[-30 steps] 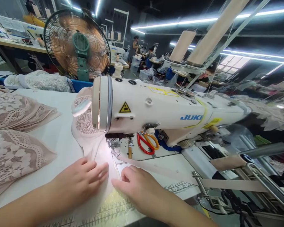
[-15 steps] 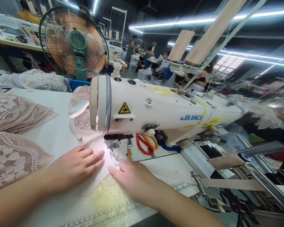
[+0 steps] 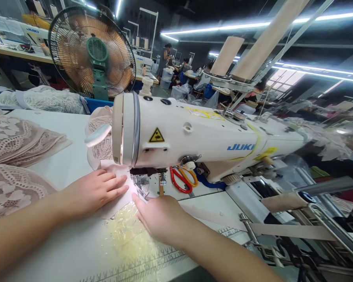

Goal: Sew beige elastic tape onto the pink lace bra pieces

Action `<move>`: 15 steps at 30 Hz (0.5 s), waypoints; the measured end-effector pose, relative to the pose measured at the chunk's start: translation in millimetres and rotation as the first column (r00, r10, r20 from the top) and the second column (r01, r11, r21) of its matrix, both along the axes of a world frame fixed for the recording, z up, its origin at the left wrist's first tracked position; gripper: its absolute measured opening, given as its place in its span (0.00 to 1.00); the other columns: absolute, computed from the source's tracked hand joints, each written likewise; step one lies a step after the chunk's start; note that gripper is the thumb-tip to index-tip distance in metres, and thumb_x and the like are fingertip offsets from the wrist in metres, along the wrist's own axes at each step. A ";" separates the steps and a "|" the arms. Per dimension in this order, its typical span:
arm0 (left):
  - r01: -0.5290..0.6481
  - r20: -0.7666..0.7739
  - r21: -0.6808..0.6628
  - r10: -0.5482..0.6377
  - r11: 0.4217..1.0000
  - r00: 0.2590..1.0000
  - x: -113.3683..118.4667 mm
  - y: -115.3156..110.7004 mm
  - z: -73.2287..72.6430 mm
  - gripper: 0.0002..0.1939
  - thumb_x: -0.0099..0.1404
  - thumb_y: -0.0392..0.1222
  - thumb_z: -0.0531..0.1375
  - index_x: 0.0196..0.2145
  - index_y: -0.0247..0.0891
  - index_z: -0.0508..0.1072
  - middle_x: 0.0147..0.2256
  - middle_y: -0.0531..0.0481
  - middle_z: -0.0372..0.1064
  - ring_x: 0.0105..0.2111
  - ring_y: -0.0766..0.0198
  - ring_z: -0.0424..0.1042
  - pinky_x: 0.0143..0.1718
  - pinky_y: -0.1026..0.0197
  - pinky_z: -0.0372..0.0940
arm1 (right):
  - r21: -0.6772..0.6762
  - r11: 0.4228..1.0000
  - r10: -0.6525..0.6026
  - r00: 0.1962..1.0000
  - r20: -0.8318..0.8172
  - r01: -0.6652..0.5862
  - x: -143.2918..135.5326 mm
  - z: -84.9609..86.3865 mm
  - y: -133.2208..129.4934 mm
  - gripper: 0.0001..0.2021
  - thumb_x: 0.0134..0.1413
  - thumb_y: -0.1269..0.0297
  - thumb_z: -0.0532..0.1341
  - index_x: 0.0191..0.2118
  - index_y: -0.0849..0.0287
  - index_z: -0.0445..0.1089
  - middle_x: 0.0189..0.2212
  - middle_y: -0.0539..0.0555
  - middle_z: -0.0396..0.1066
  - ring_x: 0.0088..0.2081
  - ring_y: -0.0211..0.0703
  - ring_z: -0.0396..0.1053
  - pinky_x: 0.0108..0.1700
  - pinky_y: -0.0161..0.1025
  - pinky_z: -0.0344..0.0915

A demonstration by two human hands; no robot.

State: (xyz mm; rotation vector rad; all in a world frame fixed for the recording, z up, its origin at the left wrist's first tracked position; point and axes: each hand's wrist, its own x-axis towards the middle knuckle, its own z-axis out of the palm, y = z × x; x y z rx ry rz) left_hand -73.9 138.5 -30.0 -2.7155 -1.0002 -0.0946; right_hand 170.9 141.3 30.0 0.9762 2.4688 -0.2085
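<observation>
Left hand (image 3: 98,190) and right hand (image 3: 161,215), both flat with no grip closed, press pale pink fabric (image 3: 117,172) near the white sewing machine's (image 3: 194,137) presser foot (image 3: 141,181); fingertips best stay clear, feeding evenly.

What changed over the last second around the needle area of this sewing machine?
Both hands slid forward along the table toward the presser foot: the left hand and right hand kept flat on the pink fabric, feeding it under the sewing machine. Nothing was grasped or released. The red scissors, fan and lace stacks stayed put.
</observation>
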 end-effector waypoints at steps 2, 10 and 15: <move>0.015 -0.021 0.015 -0.014 1.000 1.000 -3.5 5.3 -2.1 0.24 0.74 0.32 0.42 0.58 0.42 0.70 0.58 0.44 0.71 0.49 0.52 0.72 0.51 0.50 0.59 | -0.003 1.000 -0.021 0.999 0.034 0.021 -5.5 3.9 -0.2 0.32 0.66 0.64 0.54 0.72 0.58 0.47 0.32 0.60 0.77 0.29 0.51 0.73 0.25 0.40 0.58; -0.061 -0.053 -0.080 0.057 0.995 0.997 -6.9 20.2 10.1 0.28 0.71 0.29 0.41 0.59 0.42 0.71 0.43 0.42 0.78 0.47 0.52 0.73 0.50 0.51 0.63 | -0.048 0.988 -0.141 0.987 0.077 0.145 -27.5 8.9 3.0 0.38 0.62 0.65 0.58 0.73 0.60 0.41 0.37 0.64 0.79 0.37 0.57 0.77 0.34 0.44 0.68; -0.117 -0.054 -0.167 0.109 0.979 0.992 -10.1 31.8 15.3 0.28 0.70 0.29 0.43 0.59 0.44 0.72 0.46 0.42 0.78 0.47 0.53 0.74 0.54 0.50 0.63 | -0.070 0.982 -0.165 0.979 0.121 0.174 -36.3 13.2 2.2 0.40 0.61 0.68 0.58 0.73 0.62 0.39 0.38 0.64 0.79 0.38 0.56 0.77 0.35 0.44 0.69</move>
